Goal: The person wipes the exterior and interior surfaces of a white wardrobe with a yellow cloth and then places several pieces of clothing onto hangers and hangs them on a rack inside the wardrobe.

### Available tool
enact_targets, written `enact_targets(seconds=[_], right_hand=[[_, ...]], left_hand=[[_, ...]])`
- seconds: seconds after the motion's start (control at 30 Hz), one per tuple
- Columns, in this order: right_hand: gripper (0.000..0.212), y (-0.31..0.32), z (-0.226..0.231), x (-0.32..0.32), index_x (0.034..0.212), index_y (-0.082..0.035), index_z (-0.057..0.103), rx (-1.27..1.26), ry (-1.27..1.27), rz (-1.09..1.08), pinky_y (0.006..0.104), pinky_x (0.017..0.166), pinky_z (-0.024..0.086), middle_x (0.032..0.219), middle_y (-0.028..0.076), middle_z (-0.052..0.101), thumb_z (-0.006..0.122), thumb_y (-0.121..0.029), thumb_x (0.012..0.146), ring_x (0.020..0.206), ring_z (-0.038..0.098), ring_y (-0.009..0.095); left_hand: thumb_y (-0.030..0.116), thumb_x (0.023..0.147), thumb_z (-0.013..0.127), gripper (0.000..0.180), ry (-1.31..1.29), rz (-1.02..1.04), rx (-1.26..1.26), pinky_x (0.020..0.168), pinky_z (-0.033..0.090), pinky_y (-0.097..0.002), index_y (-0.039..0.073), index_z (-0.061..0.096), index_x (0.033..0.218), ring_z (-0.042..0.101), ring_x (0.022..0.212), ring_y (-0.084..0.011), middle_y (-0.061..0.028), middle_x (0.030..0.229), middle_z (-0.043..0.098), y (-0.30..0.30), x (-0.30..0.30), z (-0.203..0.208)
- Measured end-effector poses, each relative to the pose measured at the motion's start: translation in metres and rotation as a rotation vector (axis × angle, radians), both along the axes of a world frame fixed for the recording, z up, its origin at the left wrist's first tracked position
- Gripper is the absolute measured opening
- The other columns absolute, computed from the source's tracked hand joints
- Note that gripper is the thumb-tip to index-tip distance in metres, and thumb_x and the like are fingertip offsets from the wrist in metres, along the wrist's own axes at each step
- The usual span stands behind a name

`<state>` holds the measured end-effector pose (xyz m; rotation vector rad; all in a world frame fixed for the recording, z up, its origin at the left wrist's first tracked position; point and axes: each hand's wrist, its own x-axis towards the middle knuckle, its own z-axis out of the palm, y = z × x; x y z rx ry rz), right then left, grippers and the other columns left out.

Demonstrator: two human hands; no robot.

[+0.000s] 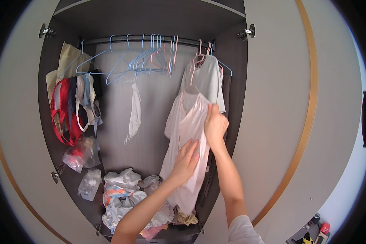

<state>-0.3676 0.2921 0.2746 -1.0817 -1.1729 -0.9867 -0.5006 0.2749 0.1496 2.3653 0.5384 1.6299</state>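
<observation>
A pale pink sleeveless garment (191, 134) hangs in front of me at the right side of the wardrobe. A pink hanger (192, 81) runs into its neckline. My right hand (216, 125) is closed on the garment's right shoulder; whether it also grips the hanger's end is hidden. Against the front of the cloth lies my left hand (185, 162), its fingers stretched out flat. Directly behind hangs a light grey top (207, 77), with more clothes close beside it at the right wall.
Several blue hangers (118, 67) hang along the dark rail (99, 40). Bras (65, 110) hang at the left, near plastic bags (82, 154). A white cloth (135, 107) dangles mid-rail. Crumpled clothes (124, 199) pile up below. Open doors (280, 101) flank the wardrobe.
</observation>
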Motion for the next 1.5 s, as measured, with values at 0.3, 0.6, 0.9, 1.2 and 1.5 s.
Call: enact_targets(seconds=[0.3,0.6,0.9,1.2,1.5], right_hand=[[0.028,0.102,0.114,-0.001,0.077,-0.004,0.048,0.197,-0.005,-0.015,0.0497,0.046,0.044,0.056,0.021,0.058,0.047,-0.023,0.097,0.051,0.059,0.040],[0.019,0.157,0.175,0.005,0.081,-0.003,0.052,0.231,0.002,-0.085,0.0487,0.052,0.049,0.062,0.020,0.063,0.047,-0.016,0.093,0.057,0.064,0.038],[0.019,0.161,0.159,-0.017,0.081,-0.003,0.054,0.165,-0.060,-0.098,0.0447,0.052,0.051,0.062,0.017,0.065,0.048,-0.017,0.090,0.055,0.066,0.035],[0.027,0.128,0.175,-0.051,0.078,-0.002,0.064,0.469,-0.284,0.030,0.0456,0.064,0.053,0.078,0.018,0.065,0.055,-0.025,0.088,0.074,0.065,0.038],[0.039,0.126,0.204,-0.087,0.093,0.000,0.071,-0.420,0.078,0.288,0.0463,0.085,0.051,0.102,0.025,0.066,0.054,-0.034,0.086,0.100,0.063,0.040]], left_hand=[[0.023,0.095,0.053,0.052,-0.069,-0.126,-0.082,0.104,0.035,-0.0368,-0.003,0.038,0.137,0.044,0.126,-0.0326,-0.0224,0.134,0.045,0.065,-0.006,0.062],[0.017,0.088,0.059,0.053,-0.093,0.000,0.100,0.089,0.044,-0.0374,-0.003,0.040,0.134,0.055,0.107,-0.0324,-0.0218,0.126,0.050,0.092,-0.003,0.087],[0.008,0.084,0.057,0.034,-0.173,0.150,-0.048,0.070,0.049,-0.0349,0.000,0.053,0.116,0.061,0.081,-0.0279,-0.0185,0.102,0.062,0.127,-0.012,0.065],[0.008,0.081,0.057,0.029,-0.134,0.205,-0.117,0.066,0.049,-0.0375,-0.001,0.057,0.109,0.061,0.071,-0.0313,-0.0211,0.095,0.063,0.124,-0.019,0.054],[0.013,0.085,0.060,0.026,-0.148,0.158,-0.067,0.069,0.049,-0.0379,-0.001,0.058,0.106,0.062,0.081,-0.0341,-0.0197,0.096,0.061,0.117,-0.038,0.045]])
